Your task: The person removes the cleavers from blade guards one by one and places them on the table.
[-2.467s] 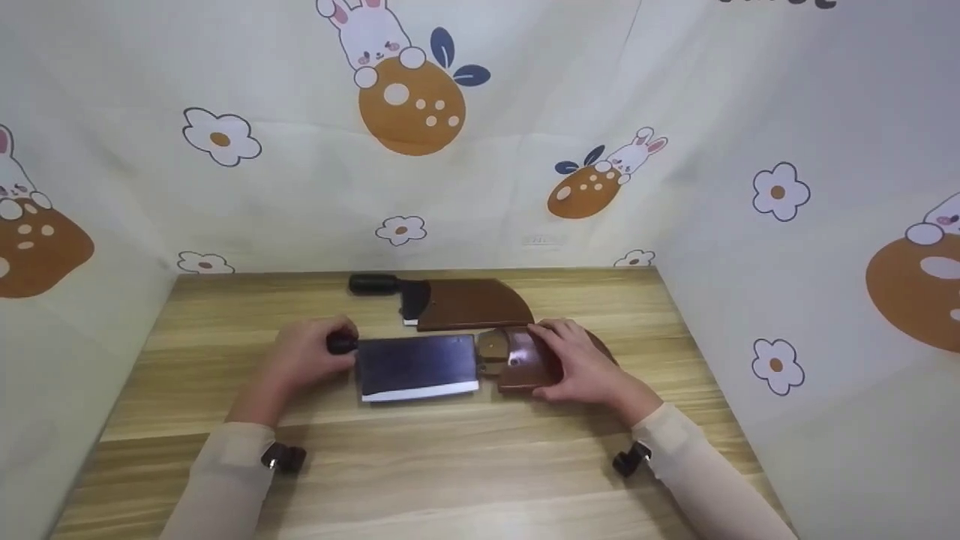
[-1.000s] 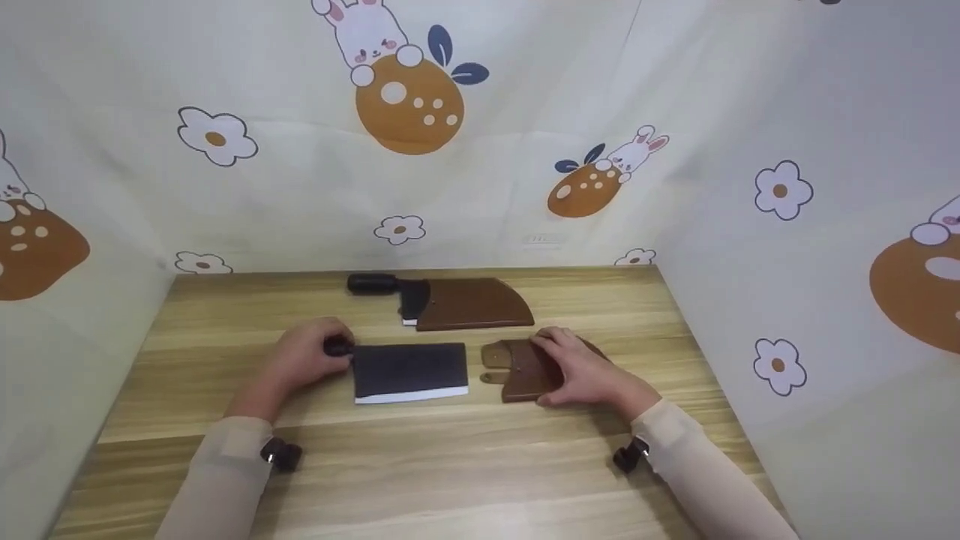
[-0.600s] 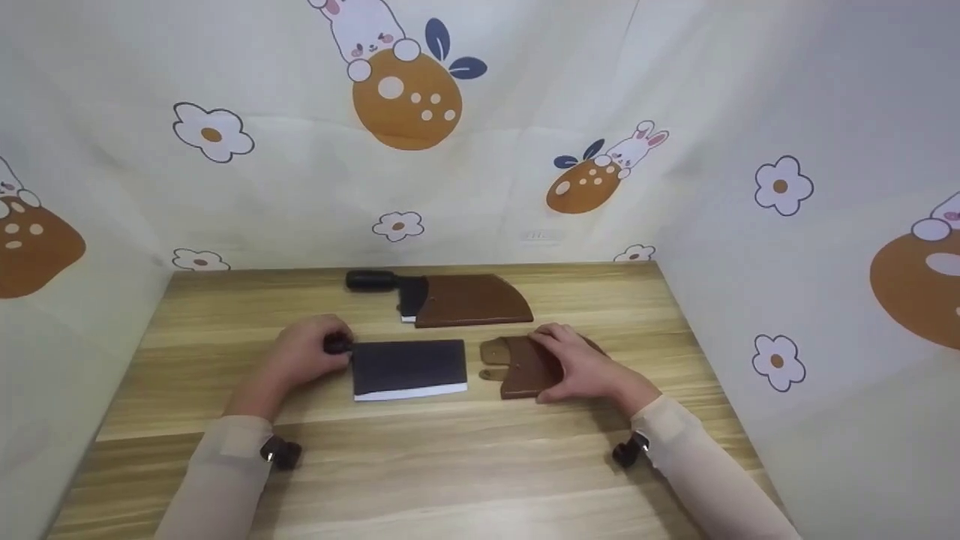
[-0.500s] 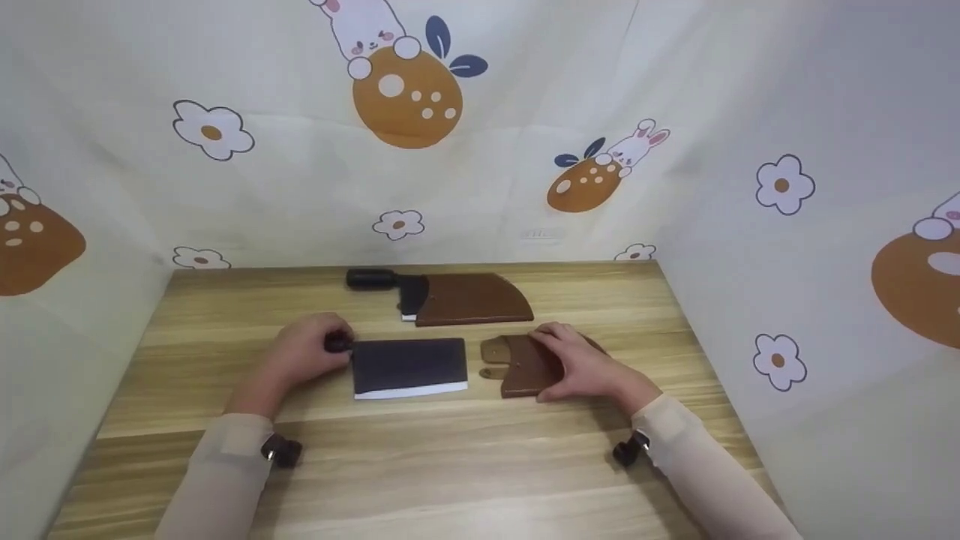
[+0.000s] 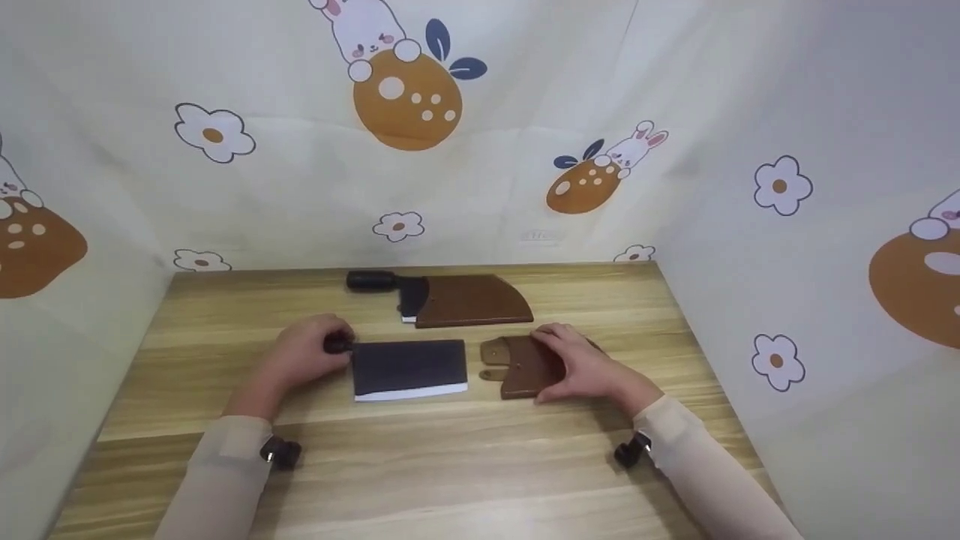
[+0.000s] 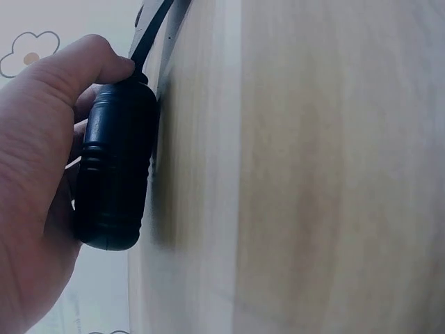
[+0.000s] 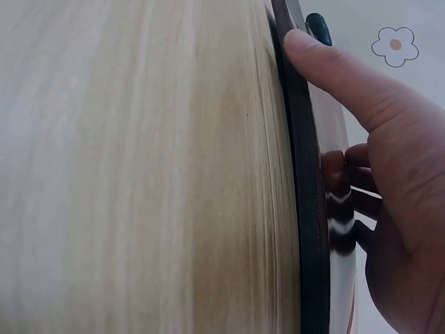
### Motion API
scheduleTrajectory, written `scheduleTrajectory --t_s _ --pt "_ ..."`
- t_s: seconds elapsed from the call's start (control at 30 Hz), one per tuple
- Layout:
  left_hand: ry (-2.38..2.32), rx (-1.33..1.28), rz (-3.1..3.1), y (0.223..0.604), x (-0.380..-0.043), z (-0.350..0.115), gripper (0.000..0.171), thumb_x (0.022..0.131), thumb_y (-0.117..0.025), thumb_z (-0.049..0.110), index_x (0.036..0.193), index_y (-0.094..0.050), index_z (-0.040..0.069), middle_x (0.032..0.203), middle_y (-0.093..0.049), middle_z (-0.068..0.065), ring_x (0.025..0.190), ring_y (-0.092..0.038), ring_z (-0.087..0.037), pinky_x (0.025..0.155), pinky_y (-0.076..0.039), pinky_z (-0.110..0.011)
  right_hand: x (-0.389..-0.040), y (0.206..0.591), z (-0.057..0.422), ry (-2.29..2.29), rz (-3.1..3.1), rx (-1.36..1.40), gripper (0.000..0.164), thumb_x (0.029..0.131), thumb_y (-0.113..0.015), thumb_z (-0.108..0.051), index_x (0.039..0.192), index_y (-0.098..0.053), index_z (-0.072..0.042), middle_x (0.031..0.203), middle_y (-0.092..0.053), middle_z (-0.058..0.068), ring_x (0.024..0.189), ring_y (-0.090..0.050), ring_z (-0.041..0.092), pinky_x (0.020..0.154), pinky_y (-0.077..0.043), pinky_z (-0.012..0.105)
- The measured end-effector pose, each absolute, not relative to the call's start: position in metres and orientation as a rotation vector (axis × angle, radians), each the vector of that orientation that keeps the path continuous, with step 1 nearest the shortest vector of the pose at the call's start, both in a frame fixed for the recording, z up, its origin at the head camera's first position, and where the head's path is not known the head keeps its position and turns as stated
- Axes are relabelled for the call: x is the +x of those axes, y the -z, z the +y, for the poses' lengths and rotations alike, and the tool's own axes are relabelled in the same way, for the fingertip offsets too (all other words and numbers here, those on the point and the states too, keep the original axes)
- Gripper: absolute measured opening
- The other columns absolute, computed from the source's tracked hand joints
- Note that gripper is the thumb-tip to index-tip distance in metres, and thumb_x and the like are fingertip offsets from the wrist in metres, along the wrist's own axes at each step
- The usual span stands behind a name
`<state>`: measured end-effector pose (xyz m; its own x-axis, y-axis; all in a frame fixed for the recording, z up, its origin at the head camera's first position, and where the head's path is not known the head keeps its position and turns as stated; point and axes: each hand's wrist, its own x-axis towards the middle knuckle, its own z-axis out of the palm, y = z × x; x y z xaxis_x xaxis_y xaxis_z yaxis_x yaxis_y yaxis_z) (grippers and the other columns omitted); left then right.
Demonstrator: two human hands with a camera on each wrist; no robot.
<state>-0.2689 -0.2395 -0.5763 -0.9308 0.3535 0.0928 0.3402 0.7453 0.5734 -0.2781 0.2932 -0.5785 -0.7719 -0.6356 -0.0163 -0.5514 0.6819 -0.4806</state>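
Observation:
My left hand grips the black handle of a cleaver. Its dark rectangular blade lies bare, pointing right, with the bright edge toward the front of the table. In the left wrist view the thumb presses at the neck of the ribbed handle. Across a small gap, my right hand holds a brown leather knife sheath, thumb on the near edge and fingers over the far edge. The sheath's mouth, with a flap and a small strap, faces the blade tip. The palm hides its right part.
Behind them lies a second cleaver in its own brown sheath, black handle to the left. A patterned cloth walls the wood-grain table at the back and both sides.
The cleaver's blade, earlier right up against the sheath's mouth, has come away to the left, leaving a gap. Both lie slightly lower in view. Over the last second almost nothing has moved.

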Motion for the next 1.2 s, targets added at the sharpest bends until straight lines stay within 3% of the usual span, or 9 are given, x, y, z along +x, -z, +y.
scheduleTrajectory --t_s 0.37,0.63,0.83,1.2 --pt "-0.987 0.611 2.965 0.576 -0.277 -0.239 0.023 0.095 -0.082 0.014 0.116 -0.077 0.007 0.113 -0.075 -0.008 0.109 -0.071 -0.034 0.100 -0.057 -0.060 -0.283 0.572 0.288 0.784 2.727 -1.034 0.103 0.084 -0.095 -0.051 0.163 -0.050 -0.003 0.159 -0.050 0.012 0.148 -0.045 0.030 0.125 -0.039 0.054" --pt "-0.977 0.578 2.992 0.567 -0.294 -0.232 0.031 0.096 -0.083 0.022 0.123 -0.076 0.007 0.122 -0.074 -0.011 0.116 -0.068 -0.037 0.102 -0.054 -0.062 -0.294 0.561 0.282 0.824 2.759 -1.058 0.089 0.091 -0.089 -0.052 0.158 -0.056 -0.003 0.156 -0.053 0.013 0.146 -0.047 0.032 0.124 -0.040 0.056" --pt "-1.032 0.551 2.980 0.560 -0.307 -0.224 0.038 0.095 -0.084 0.025 0.127 -0.075 0.006 0.126 -0.072 -0.016 0.120 -0.066 -0.041 0.104 -0.052 -0.063 -0.307 0.555 0.270 0.806 2.768 -1.068 0.085 0.090 -0.091 -0.044 0.157 -0.057 -0.002 0.156 -0.052 0.014 0.146 -0.046 0.031 0.124 -0.041 0.053" --pt "-0.808 0.702 3.138 0.555 -0.336 -0.206 0.049 0.089 -0.088 0.026 0.131 -0.072 0.005 0.139 -0.065 -0.020 0.137 -0.055 -0.045 0.118 -0.037 -0.069 -0.332 0.542 0.248 0.731 2.794 -1.107 0.084 0.091 -0.089 -0.047 0.156 -0.059 -0.003 0.153 -0.053 0.016 0.143 -0.047 0.034 0.120 -0.042 0.053"
